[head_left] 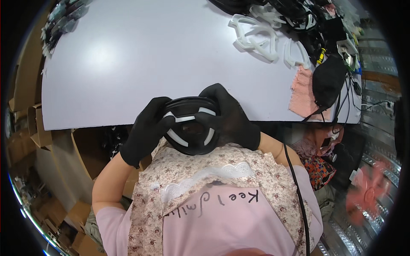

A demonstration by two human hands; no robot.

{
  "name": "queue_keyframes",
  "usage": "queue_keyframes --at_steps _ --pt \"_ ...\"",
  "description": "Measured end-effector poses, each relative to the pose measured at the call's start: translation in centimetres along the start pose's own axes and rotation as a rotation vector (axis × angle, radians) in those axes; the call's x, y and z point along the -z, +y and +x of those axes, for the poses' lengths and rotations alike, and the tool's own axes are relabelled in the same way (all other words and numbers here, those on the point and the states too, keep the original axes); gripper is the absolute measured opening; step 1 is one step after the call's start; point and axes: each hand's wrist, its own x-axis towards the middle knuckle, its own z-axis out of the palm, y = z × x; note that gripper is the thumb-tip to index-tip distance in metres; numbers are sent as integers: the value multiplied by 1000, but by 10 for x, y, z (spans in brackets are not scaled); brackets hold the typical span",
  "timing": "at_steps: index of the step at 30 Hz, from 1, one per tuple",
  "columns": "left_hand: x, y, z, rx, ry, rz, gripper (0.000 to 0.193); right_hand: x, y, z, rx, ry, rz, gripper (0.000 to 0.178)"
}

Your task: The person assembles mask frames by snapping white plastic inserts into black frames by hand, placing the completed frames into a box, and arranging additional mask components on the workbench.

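A round black piece (191,148) with curved white strips around its dark middle is held between my hands, at the table's front edge and above my lap. I cannot make out its exact kind. My left hand (147,128), in a black glove, is closed on its left side, with the thumb pressing near a white strip. From the right, my gloved right hand (234,117) grips the upper right rim. Its thumb reaches across the front, by the white strips. The fingers behind the piece are hidden.
White plastic frames (255,37) lie at the table's far right beside black parts. Nearer are a pink cloth (301,96), a black pouch (329,81) and a yellow-and-black tool (321,56). Bagged pieces (64,23) line the far left. A red fan (366,194) stands right; a black cable (299,194) runs beside me.
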Motion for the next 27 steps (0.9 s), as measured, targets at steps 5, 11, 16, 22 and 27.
queue_keyframes --at_steps 5,11,16,22,27 --pt "-6 2 5 -191 160 315 44 -3 3 1 114 81 -135 38" --pt "-15 -3 23 -57 172 -315 50 -5 9 12 197 468 218 30" --pt "-10 22 8 -53 65 -288 47 23 15 11 444 312 -343 57" --pt "-13 31 -4 -103 -3 233 46 16 -22 24 108 -101 -180 53" --pt "-15 29 -10 -109 28 384 44 8 -3 18 17 -126 -189 32"
